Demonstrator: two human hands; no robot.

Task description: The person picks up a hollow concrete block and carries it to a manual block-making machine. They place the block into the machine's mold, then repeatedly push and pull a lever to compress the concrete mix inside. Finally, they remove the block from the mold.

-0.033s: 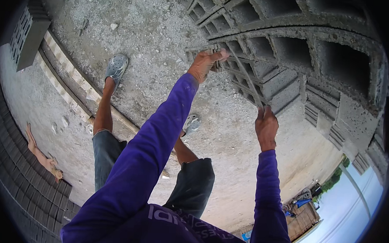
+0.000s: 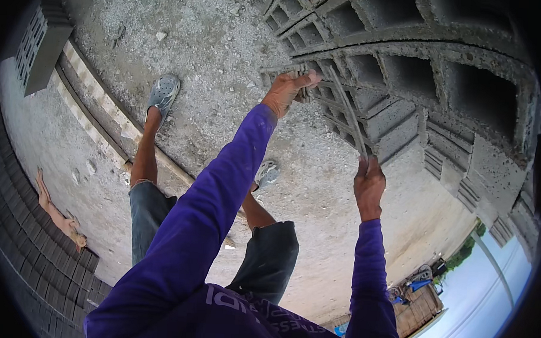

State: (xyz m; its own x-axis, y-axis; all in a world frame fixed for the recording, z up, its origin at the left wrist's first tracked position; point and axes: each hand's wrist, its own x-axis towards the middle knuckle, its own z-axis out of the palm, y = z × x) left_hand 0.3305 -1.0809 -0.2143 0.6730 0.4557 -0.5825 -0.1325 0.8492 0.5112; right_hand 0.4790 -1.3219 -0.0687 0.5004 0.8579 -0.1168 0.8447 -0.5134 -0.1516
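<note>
Right hand [image 2: 369, 184] grips a thin strip [image 2: 352, 119] by one end, letting it reach across hollow blocks [image 2: 439, 78]; left hand [image 2: 288, 91] curls, hold unclear.

the concrete blocks [image 2: 492, 172] look rough and matt, the ground [image 2: 221, 52] gritty; the strip [image 2: 351, 116] is dull, its material unclear; the sleeves [image 2: 215, 185] are matt cloth, the clogs [image 2: 164, 90] smooth plastic.

Right grip [image 2: 370, 186] on thin grey strip [image 2: 352, 119]
</note>
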